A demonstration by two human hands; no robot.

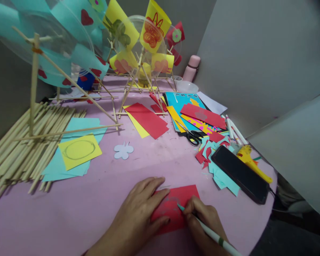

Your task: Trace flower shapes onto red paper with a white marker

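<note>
A red paper piece (173, 222) lies on the pink table before me, with faint grey-green marks on it. My left hand (138, 208) rests flat across its left side, fingers spread. My right hand (202, 218) grips a white marker (212, 234) with a green band. The marker's green tip touches the paper near its middle, or hovers just over it; I cannot tell which. Beyond my left hand lies a white butterfly-shaped cutout (123, 150).
Bamboo sticks (21, 153) and a yellow sheet with a drawn oval (80, 152) lie left. Stick-framed paper wheels (141, 64) stand behind. On the right are scissors (190, 135), paper scraps (221, 174), a black phone (240, 174) and a yellow glue gun (253, 163).
</note>
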